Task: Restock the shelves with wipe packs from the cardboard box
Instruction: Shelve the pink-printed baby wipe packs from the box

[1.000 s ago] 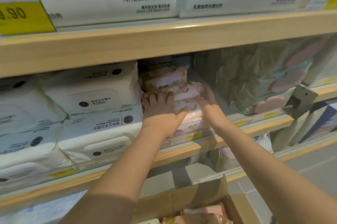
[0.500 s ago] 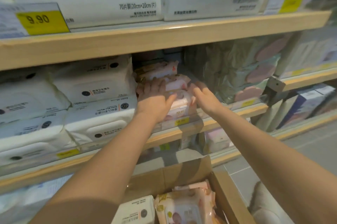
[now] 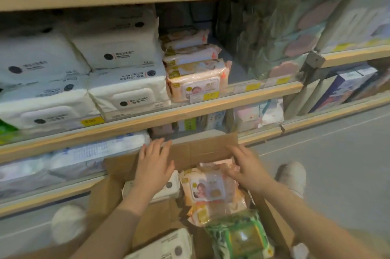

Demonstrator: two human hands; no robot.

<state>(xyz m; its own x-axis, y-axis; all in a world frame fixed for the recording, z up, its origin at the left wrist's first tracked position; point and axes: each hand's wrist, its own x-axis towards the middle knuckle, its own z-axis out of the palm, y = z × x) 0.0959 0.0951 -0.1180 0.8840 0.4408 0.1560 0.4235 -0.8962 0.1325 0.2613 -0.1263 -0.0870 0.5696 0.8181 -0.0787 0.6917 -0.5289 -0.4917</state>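
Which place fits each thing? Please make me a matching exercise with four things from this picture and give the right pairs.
Things:
1. pink wipe stack
2. green wipe pack
3. left hand
4. right hand

Places:
A. in the cardboard box, at its near end
B. touching the pink pack in the box
C. on the middle shelf, right of the white packs
D. open, above the box, holding nothing

Pairs: 1-C, 2-A, 3-D, 4-B
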